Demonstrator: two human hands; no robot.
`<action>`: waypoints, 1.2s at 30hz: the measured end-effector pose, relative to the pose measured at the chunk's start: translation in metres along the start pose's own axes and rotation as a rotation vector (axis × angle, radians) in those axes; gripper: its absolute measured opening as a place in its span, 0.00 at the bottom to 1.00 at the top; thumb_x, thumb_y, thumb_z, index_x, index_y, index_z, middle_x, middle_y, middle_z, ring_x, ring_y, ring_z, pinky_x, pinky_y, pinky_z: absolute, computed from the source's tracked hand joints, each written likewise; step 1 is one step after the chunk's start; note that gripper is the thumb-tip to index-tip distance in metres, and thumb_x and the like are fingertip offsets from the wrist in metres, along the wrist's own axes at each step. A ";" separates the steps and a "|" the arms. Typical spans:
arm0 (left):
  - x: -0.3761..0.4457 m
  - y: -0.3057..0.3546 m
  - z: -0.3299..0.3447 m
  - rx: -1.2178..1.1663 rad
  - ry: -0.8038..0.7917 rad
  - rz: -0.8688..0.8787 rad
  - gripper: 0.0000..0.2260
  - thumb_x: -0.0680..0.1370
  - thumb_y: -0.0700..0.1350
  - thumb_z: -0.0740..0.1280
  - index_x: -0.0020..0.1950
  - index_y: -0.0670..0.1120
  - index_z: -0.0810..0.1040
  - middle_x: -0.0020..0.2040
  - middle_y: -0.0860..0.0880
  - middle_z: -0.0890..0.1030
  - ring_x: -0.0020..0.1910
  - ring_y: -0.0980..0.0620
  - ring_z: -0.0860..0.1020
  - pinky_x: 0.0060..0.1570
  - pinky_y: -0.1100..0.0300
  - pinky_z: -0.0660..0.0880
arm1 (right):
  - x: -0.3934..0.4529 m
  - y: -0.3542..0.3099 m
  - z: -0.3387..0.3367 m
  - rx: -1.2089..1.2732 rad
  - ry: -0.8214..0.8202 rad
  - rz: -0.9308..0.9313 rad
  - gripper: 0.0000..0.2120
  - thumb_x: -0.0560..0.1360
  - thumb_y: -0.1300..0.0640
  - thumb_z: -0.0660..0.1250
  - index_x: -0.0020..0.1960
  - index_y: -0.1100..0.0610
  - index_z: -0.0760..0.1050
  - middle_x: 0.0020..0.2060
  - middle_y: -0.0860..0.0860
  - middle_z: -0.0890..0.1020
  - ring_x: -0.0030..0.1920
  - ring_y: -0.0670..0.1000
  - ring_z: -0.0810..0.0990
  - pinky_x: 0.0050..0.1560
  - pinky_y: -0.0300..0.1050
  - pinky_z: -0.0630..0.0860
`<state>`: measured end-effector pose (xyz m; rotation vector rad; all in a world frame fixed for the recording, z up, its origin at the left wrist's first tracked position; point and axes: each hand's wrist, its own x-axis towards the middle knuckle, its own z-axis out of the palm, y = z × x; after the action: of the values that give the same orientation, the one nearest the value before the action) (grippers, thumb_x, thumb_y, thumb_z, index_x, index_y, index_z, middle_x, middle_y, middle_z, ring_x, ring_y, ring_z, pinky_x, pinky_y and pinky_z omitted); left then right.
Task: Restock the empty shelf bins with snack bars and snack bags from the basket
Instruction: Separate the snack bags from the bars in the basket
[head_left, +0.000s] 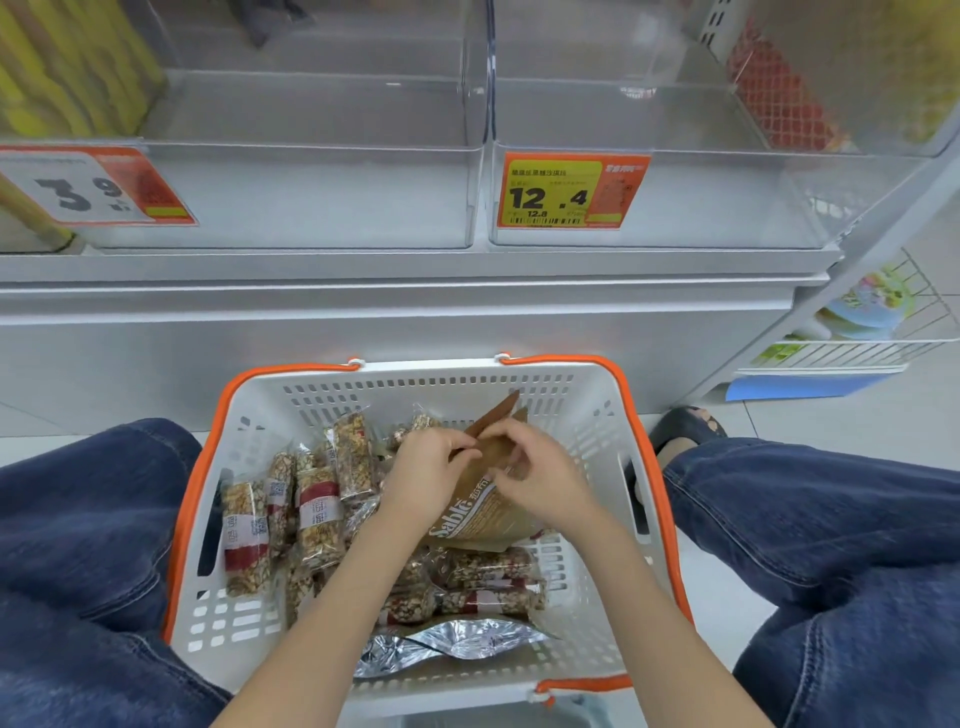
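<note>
Both sets of fingers are curled onto the brown snack bag (480, 512), a flat, matte, paper-like pouch with pale lettering down its face. The left hand (423, 475) pinches the bag's upper edge from the left side, thumb and fingertips closed on it; the right hand (535, 475) grips the same top portion from the right, fingers bent over the brown flap. The bag stands tilted inside the basket (587, 395), its long axis running from lower left up to the far right, the pointed top corner aimed toward the basket's far wall. A second brown flap shows just behind it; whether that is another bag, I cannot tell.

Both forearms come in from the near edge and converge over the middle of the basket, wrists low, knuckles up.

Around the hands lie the snack bars (319, 512): stubby cylinders in clear crinkled wrap, knobbly with nuts and grains, red-and-white bands round their middles. Those on the left stand roughly upright, those below the bag lie sideways. A crumpled silver foil bag (452, 642) rests flat at the near end.

The basket is white perforated plastic with orange handles, set on the floor between denim-clad knees. Above it, two clear, glossy plastic shelf bins (322, 197) sit side by side, one with a yellow-and-orange price tag (569, 191).
</note>
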<state>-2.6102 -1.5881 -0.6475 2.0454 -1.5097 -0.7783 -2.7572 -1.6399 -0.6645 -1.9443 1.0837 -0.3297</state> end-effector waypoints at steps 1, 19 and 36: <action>-0.001 0.000 0.000 0.007 -0.016 0.023 0.08 0.76 0.42 0.69 0.54 0.45 0.83 0.52 0.48 0.84 0.49 0.53 0.80 0.54 0.68 0.68 | 0.003 -0.003 0.002 -0.045 -0.016 -0.042 0.12 0.72 0.55 0.70 0.52 0.46 0.73 0.45 0.40 0.77 0.39 0.40 0.73 0.40 0.35 0.72; -0.002 -0.024 -0.005 0.098 -0.059 0.018 0.14 0.77 0.37 0.66 0.59 0.51 0.74 0.52 0.48 0.81 0.44 0.51 0.79 0.46 0.58 0.76 | 0.016 0.016 -0.026 -0.285 0.058 0.168 0.09 0.76 0.61 0.64 0.53 0.52 0.67 0.49 0.52 0.79 0.51 0.54 0.78 0.49 0.47 0.74; -0.008 -0.024 -0.005 -0.343 -0.142 -0.168 0.11 0.81 0.51 0.58 0.57 0.49 0.75 0.44 0.55 0.82 0.45 0.49 0.81 0.51 0.49 0.79 | 0.051 0.002 -0.047 -1.064 -0.495 -0.257 0.06 0.75 0.58 0.66 0.51 0.53 0.81 0.45 0.50 0.82 0.46 0.52 0.80 0.42 0.44 0.76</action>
<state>-2.5922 -1.5733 -0.6587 1.9037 -1.1847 -1.1820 -2.7555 -1.7073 -0.6469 -2.8689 0.7003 0.7238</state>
